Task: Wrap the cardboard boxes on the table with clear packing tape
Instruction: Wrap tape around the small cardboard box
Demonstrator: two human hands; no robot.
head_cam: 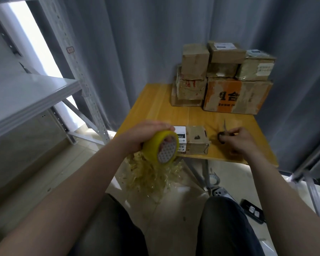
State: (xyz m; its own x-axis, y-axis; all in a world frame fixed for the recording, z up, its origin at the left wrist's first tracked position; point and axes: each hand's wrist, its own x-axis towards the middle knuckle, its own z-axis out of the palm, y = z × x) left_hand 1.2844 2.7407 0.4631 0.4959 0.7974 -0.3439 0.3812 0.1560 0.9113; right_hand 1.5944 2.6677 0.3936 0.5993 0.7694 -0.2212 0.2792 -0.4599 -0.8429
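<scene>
A small cardboard box [196,143] with a white label lies near the front edge of the wooden table [155,100]. My left hand [142,133] grips a yellowish roll of packing tape [160,149] at the box's left end. To the right of the box, my right hand [240,141] holds a pair of scissors [223,133] by the dark handles, blades pointing away from me. A stack of several taped cardboard boxes [224,78] stands at the table's back right.
A grey metal shelf rack [35,93] stands to the left. Grey curtains hang behind and to the right. A heap of crumpled used tape [151,174] lies on the floor under the table's front left. A dark power strip [252,211] lies near my right knee.
</scene>
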